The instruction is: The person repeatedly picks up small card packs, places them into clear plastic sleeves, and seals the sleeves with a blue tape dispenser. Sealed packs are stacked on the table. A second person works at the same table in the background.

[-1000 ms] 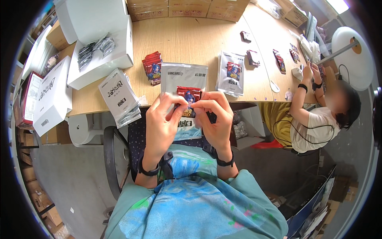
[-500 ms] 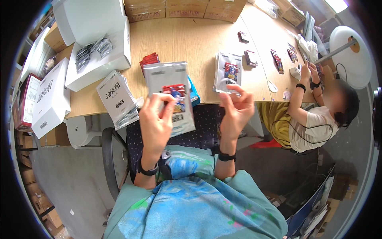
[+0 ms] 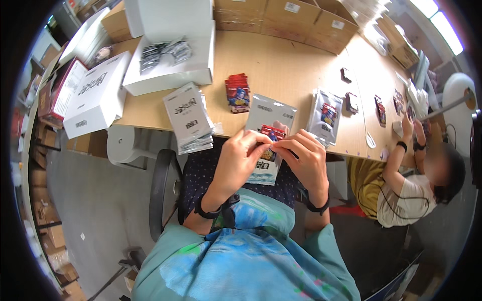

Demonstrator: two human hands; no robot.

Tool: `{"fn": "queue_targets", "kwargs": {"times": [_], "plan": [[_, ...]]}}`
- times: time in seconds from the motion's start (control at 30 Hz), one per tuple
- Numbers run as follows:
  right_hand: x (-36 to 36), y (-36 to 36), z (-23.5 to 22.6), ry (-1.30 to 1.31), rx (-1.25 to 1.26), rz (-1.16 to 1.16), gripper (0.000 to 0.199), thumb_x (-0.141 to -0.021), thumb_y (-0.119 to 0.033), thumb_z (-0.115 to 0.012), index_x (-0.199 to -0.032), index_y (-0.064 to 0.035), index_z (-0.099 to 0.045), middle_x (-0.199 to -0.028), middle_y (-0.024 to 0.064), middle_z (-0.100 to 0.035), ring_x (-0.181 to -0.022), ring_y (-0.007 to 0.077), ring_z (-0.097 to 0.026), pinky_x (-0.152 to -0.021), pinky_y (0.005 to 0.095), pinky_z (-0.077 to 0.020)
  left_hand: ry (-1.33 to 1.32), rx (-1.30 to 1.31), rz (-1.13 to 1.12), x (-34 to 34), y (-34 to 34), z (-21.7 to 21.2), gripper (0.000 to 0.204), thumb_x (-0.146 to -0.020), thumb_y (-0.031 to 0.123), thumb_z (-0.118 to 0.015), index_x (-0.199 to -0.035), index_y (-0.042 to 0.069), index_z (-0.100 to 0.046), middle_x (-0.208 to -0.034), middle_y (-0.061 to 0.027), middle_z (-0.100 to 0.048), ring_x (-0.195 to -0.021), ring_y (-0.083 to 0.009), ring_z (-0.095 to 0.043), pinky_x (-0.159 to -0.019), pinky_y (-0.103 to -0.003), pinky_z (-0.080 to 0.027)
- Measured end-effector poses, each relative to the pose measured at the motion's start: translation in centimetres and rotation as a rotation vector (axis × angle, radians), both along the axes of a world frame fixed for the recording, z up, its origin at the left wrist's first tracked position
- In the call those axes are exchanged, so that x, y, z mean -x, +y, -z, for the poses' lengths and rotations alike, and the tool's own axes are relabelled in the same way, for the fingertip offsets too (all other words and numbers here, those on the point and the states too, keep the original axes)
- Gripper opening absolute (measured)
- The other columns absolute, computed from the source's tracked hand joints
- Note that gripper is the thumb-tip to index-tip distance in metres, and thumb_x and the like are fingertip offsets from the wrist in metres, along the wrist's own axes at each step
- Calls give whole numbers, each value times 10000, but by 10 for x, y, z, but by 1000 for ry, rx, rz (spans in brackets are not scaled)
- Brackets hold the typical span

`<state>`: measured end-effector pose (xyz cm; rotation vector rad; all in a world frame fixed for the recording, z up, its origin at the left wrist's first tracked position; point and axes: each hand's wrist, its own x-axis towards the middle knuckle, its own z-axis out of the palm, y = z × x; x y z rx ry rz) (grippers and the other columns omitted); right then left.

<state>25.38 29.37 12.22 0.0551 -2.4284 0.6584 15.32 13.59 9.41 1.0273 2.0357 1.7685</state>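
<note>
My left hand (image 3: 236, 161) and my right hand (image 3: 307, 161) meet in front of me, thumbs and fingers pinched together. Just behind them is a flat silver bag (image 3: 271, 108), which reaches from the table's front edge down over my lap. A small red foil pack (image 3: 271, 132) with a printed figure shows on the bag's front, partly covered by my fingertips. My left fingers appear closed on the bag at this pack. Whatever the right fingertips pinch is too small to make out.
On the table (image 3: 281, 60) lie a pile of red foil packs (image 3: 237, 95), silver bags (image 3: 190, 118) at left and a bag stack (image 3: 325, 118) at right. An open white box (image 3: 168, 75) holds dark packets. Cardboard boxes (image 3: 288, 22) line the back. A co-worker (image 3: 406, 195) sits at right.
My right hand, earlier apart with fingers spread, has come to meet the left over the silver bag. The view has shifted, and a blue packet behind the bag no longer shows.
</note>
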Motion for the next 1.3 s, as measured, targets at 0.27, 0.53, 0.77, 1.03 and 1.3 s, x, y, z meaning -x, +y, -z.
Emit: {"fn": "queue_targets", "kwargs": {"times": [0.27,0.53,0.77,1.03,1.3], "plan": [[24,-9,0,89,-301,-89,367,-783,-15,-759,-1137,16,-667,-828,68,-619,-682,224,-577,-600,353,-503,246,35,-159,2,-16,-14,144,-927,55,-691,-1063,19,-722,-1026,-179,-682,-925,-389,-697,-780,-446,-575],[41,-29,-15,-57,-197,-166,357,-781,4,-699,-1137,-2,-678,-1081,117,-633,-912,292,-631,-767,388,-553,201,-53,-161,10,-20,7,161,-924,56,-668,-1068,1,-715,-1088,-209,-676,-943,-409,-674,-813,-436,-554],[91,38,-53,-174,10,49,69,-864,-53,-766,-899,5,-771,-869,110,-753,-720,190,-696,-676,319,-561,-16,45,-277,27,-40,-4,145,-936,50,-707,-1054,19,-783,-917,-153,-663,-839,-228,-701,-737,-314,-544],[159,99,-73,-301,-96,56,160,-753,10,-708,-891,-15,-785,-781,205,-712,-696,331,-721,-671,375,-572,-66,-5,-386,44,-47,2,131,-939,35,-696,-1041,-8,-765,-995,-151,-694,-906,-232,-703,-809,-324,-532],[320,21,-35,-204,-95,-265,210,-793,-8,-664,-935,-63,-808,-895,169,-770,-782,286,-763,-715,395,-603,-71,52,-374,43,-38,5,119,-939,56,-697,-1018,-1,-766,-1006,-162,-714,-919,-234,-699,-831,-325,-523]]}}
